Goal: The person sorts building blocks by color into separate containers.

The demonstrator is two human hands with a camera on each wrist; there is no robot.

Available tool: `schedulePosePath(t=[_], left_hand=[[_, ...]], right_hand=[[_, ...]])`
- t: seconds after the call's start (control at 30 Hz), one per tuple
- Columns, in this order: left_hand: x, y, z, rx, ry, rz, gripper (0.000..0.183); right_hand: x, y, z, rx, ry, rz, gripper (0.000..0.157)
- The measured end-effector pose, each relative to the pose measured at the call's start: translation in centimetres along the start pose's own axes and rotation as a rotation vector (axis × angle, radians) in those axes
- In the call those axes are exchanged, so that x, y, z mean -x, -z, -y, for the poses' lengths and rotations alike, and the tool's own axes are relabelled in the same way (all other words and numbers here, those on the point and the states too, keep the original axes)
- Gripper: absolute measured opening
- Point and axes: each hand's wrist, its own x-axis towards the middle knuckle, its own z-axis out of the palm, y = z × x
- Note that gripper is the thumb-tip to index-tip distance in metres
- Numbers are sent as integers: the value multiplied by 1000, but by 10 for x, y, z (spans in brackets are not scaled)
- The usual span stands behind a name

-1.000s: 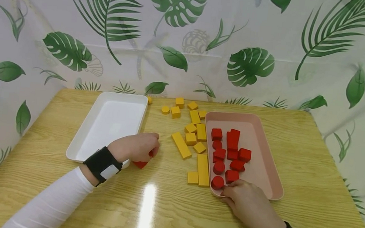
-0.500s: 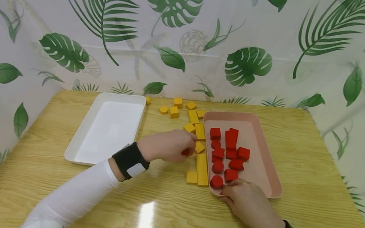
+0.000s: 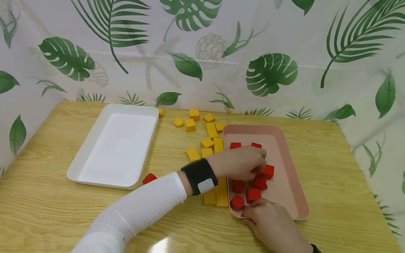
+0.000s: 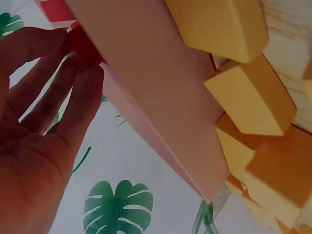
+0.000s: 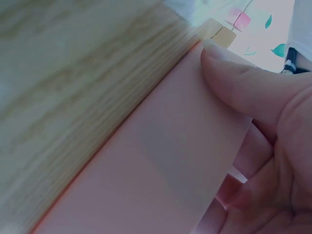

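Over the left part of the pink tray [image 3: 293, 177], my left hand [image 3: 240, 161] is among the red blocks. In the left wrist view its thumb and fingers pinch a red block [image 4: 84, 46] just past the tray wall; the block's full shape is hidden. My right hand [image 3: 271, 223] grips the tray's near rim, thumb against the outer wall and fingers inside, as the right wrist view shows. Around the hands lie several red pieces in the tray, among them a red cylinder [image 3: 237, 202] and a red cube [image 3: 253, 195]. My left hand and forearm hide some blocks.
A white tray [image 3: 115, 147] stands at the left. Beside its near right corner lies a red block [image 3: 149, 178] on the wooden table [image 3: 39, 209]. Several yellow blocks [image 3: 207, 142] are scattered along the pink tray's left side and towards the patterned backdrop [image 3: 224, 76].
My left hand has picked up a red block beside the white tray and carried it rightward over the yellow blocks into the pink tray. The right hand has kept its hold on the rim.
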Motion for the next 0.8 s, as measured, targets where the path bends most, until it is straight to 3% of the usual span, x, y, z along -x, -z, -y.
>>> schedulePosePath(t=[0.17, 0.57, 0.7, 0.8], left_hand=[[-9, -4, 2, -2, -1, 1, 11], [-13, -14, 5, -16, -4, -24, 5], [-5, -11, 7, -5, -20, -49, 8], [12, -1, 10, 21, -20, -76, 13]], right_hand=[[1, -1, 0, 1, 11, -4, 9], [2, -1, 0, 3, 5, 2, 11], [1, -3, -1, 6, 11, -10, 9], [2, -3, -1, 9, 13, -21, 9]])
